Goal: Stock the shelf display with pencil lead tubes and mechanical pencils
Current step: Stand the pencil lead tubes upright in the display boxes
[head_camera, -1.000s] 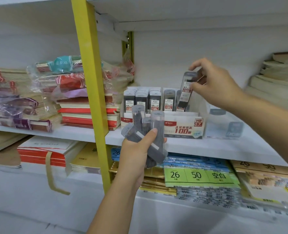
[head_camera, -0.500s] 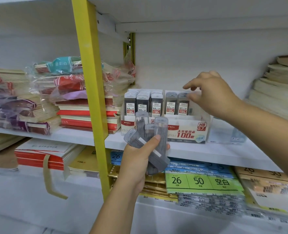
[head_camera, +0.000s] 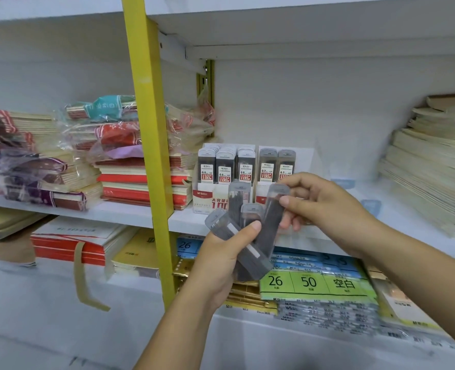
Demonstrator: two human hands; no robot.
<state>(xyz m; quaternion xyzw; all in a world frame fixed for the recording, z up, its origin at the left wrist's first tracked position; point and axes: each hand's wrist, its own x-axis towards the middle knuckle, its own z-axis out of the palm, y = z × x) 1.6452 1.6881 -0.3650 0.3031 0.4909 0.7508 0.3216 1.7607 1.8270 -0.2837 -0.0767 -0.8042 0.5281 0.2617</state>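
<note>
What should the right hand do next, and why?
Probably draw the tube free of the left hand's bunch and carry it to the box: right fingers pinch its cap, and the box's right section shows only two tubes, with room beside them.

Clear, grey-filled lead tubes [head_camera: 235,201] fan upward from the left grip [head_camera: 221,265]; the right grip [head_camera: 327,206] pinches the rightmost tube [head_camera: 271,212] near its cap.

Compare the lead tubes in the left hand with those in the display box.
The held tubes fan out tilted in the left hand; the boxed tubes stand upright in rows. The held tubes show dark sides; the boxed tubes face out with red-and-white labels. Both have grey caps.
</note>
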